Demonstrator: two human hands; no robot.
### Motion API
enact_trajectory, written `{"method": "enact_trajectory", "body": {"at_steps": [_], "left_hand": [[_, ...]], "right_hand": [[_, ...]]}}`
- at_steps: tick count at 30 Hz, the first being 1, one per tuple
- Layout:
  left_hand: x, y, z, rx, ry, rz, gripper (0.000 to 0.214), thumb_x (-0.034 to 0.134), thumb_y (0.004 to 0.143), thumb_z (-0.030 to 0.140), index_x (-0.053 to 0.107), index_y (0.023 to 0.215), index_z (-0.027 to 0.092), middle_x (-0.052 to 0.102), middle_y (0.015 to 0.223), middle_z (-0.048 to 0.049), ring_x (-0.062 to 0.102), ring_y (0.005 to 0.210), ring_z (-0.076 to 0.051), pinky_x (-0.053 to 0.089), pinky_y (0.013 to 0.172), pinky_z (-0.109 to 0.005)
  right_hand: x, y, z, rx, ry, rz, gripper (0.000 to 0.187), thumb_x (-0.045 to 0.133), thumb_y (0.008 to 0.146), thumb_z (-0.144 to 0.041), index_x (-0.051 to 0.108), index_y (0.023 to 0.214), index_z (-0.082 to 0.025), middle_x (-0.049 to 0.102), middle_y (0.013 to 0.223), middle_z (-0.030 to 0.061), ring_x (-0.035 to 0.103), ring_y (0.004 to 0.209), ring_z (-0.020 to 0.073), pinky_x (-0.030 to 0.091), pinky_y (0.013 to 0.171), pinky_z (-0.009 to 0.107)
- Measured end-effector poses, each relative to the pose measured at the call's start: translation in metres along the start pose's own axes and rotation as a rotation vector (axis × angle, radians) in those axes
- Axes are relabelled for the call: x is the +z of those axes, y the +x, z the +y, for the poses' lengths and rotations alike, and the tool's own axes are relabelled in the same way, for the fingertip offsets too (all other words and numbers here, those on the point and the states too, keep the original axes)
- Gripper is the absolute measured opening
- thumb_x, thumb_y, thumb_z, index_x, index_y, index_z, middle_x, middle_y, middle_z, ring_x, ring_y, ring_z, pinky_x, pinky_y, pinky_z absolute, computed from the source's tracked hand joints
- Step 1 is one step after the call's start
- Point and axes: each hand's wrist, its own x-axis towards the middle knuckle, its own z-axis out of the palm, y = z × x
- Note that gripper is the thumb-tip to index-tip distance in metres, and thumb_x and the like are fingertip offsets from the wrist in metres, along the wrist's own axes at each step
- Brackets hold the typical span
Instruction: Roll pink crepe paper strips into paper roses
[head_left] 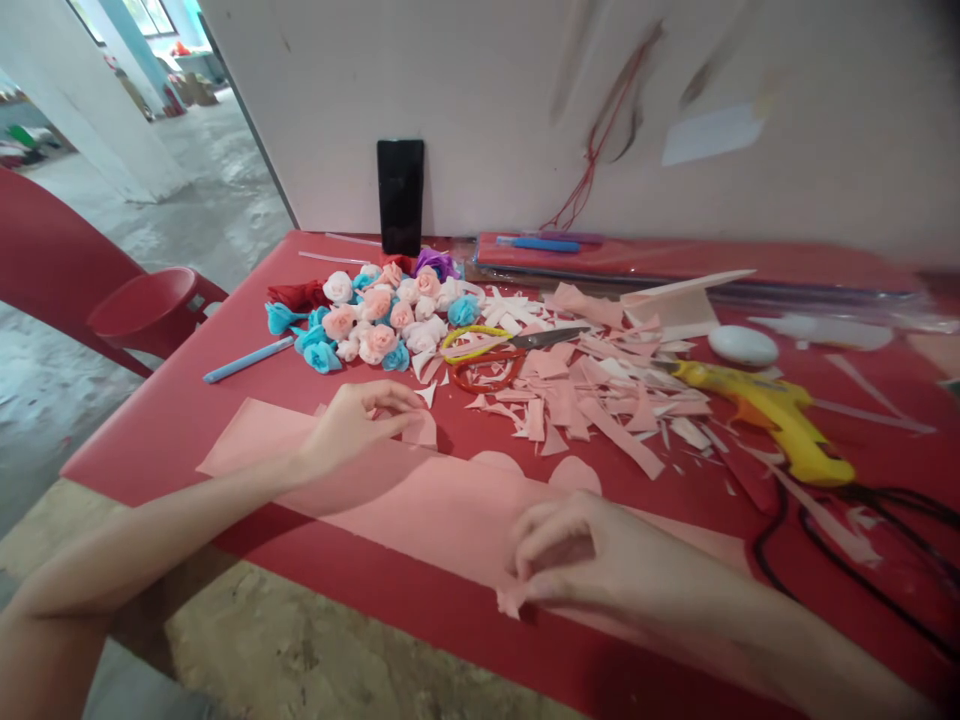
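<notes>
A long pink crepe paper strip point(442, 505) with a scalloped far edge lies along the near side of the red table point(165, 420). My left hand point(360, 420) rests on the strip's left part, its fingers curled and pinching a small fold of the paper. My right hand point(577, 555) is closed on the strip's near edge towards the right, fingertips pinching the paper. The picture is blurred by motion.
A heap of pink, white and blue paper roses point(379, 315) sits at the back left. Yellow and red scissors point(495, 355) lie in pink scraps point(600, 385). A yellow glue gun point(780, 415) with black cord is right. A phone point(400, 197) leans on the wall; a blue pen point(247, 360), red chair point(142, 310).
</notes>
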Motion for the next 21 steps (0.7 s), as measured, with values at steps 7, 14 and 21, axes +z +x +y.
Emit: {"method": "enact_trajectory", "body": {"at_steps": [7, 14, 21], "left_hand": [[0.006, 0.005, 0.058, 0.021, -0.404, 0.052, 0.01, 0.07, 0.064, 0.015, 0.065, 0.072, 0.016, 0.071, 0.072, 0.0001, 0.068, 0.066, -0.012, 0.054, 0.06, -0.019], [0.02, 0.025, 0.109, 0.245, -0.631, 0.148, 0.008, 0.073, 0.062, 0.013, 0.066, 0.062, 0.018, 0.068, 0.064, 0.0022, 0.063, 0.065, -0.01, 0.051, 0.062, -0.019], [0.032, 0.024, 0.119, 0.286, -0.728, 0.086, 0.007, 0.074, 0.063, 0.015, 0.068, 0.063, 0.019, 0.069, 0.069, 0.001, 0.063, 0.071, -0.012, 0.05, 0.071, -0.024]], "right_hand": [[-0.003, -0.007, -0.029, -0.312, 0.127, 0.565, 0.009, 0.072, 0.069, -0.032, 0.073, 0.062, -0.026, 0.064, 0.09, 0.0042, 0.061, 0.08, 0.019, 0.052, 0.053, 0.024], [-0.005, -0.013, -0.046, -0.598, -0.079, 0.86, 0.012, 0.069, 0.073, -0.031, 0.071, 0.061, -0.031, 0.065, 0.094, 0.0012, 0.061, 0.093, 0.0213, 0.05, 0.084, 0.033], [-0.002, -0.018, -0.042, -0.706, -0.073, 0.978, 0.008, 0.068, 0.075, -0.024, 0.073, 0.071, -0.03, 0.07, 0.086, -0.0005, 0.065, 0.084, 0.0166, 0.053, 0.075, 0.024]]}}
